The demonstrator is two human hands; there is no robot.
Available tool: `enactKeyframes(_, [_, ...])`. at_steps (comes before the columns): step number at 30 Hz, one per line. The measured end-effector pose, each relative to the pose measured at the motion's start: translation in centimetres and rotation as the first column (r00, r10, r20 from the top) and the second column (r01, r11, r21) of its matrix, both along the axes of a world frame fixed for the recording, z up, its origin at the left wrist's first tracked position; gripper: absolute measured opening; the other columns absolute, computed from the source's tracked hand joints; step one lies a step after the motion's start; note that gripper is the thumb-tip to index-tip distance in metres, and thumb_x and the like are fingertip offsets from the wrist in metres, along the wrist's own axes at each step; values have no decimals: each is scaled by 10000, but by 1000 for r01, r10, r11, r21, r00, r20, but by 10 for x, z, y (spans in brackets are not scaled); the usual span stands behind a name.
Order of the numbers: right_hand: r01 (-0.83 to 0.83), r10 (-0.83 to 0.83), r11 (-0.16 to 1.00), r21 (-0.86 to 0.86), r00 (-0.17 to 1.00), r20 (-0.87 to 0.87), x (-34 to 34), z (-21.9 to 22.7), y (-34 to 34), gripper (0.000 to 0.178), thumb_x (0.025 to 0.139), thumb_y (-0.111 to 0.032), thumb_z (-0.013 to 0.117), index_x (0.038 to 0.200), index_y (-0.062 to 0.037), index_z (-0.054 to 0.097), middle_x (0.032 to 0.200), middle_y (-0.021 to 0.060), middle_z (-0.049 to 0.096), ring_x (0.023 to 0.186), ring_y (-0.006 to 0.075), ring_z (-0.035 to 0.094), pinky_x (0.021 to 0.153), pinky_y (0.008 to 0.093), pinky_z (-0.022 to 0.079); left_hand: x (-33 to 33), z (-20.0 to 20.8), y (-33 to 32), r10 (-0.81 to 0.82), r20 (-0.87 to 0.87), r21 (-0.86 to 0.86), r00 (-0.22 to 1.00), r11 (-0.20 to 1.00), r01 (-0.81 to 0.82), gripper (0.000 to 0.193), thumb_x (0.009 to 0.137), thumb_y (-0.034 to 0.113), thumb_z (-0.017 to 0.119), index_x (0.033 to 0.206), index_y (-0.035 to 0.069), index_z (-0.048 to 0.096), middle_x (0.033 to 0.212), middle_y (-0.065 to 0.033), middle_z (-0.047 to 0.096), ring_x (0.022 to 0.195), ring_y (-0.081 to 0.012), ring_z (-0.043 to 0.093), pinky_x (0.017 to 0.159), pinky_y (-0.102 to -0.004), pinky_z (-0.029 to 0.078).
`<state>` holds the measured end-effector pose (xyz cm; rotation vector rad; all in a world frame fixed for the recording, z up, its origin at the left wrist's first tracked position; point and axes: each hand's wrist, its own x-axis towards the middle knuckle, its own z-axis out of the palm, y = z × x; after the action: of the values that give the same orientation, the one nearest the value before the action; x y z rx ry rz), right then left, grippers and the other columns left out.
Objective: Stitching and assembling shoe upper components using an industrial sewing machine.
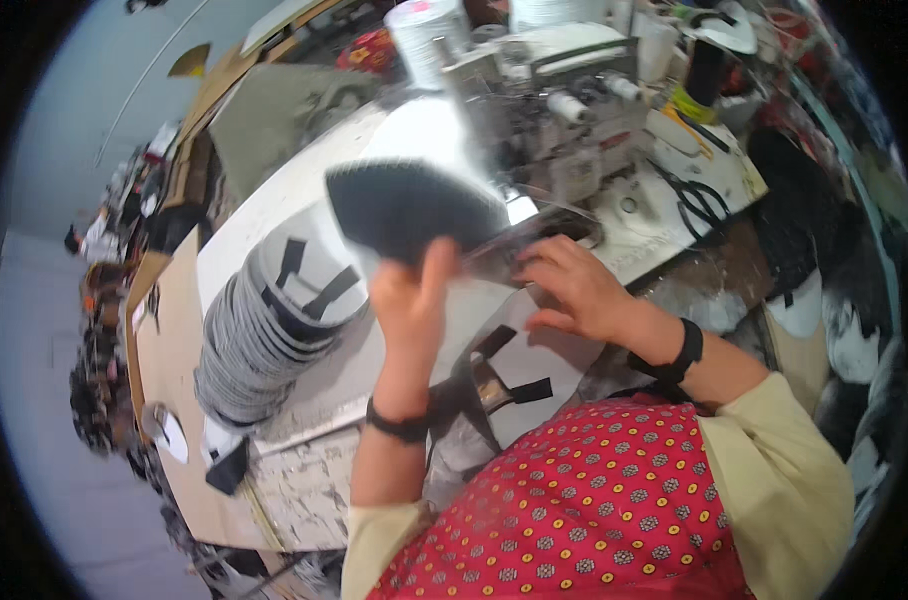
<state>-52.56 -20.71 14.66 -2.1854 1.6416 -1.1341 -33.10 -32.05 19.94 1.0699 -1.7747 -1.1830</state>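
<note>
My left hand (411, 305) grips a dark curved fabric piece (399, 205) by its near edge, thumb on top; both are blurred by motion. The piece hangs over the white table, left of a sewing machine (574, 130). Beside the machine's front edge, my right hand (579, 290) has its fingers bent and apart, with nothing visible between them. Below it, near my lap, lies a pale grey piece with black tabs (529, 390). A tall leaning stack of grey-edged pieces (264, 335) stands left of my left hand, black tabs on its top piece.
Black-handled scissors (699, 200) lie on the machine table's right side. White thread cones (426, 40) stand behind the machine. A grey-green panel (264, 125) rises at the back left. A wooden board (169, 350) borders the stack. Dark cloth (789, 190) hangs at the right.
</note>
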Motion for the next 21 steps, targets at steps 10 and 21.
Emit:
enactKeyframes(10, [-201, 200, 980, -13, 978, -56, 11, 23, 27, 211, 685, 9, 656, 874, -51, 584, 969, 121, 634, 897, 341, 607, 803, 428, 501, 18, 27, -98, 337, 636, -770, 694, 337, 542, 502, 812, 119, 639, 1294, 234, 561, 1040, 0, 624, 915, -173, 621, 892, -385, 449])
enactKeyframes(21, [-365, -173, 895, 259, 250, 953, -33, 77, 1, 306, 922, -20, 576, 1225, 6, 552, 1014, 78, 657, 848, 117, 649, 750, 261, 551, 101, -19, -51, 533, 830, -515, 165, 619, 593, 251, 825, 210, 641, 1065, 138, 654, 843, -50, 634, 721, -241, 658, 630, -357, 503])
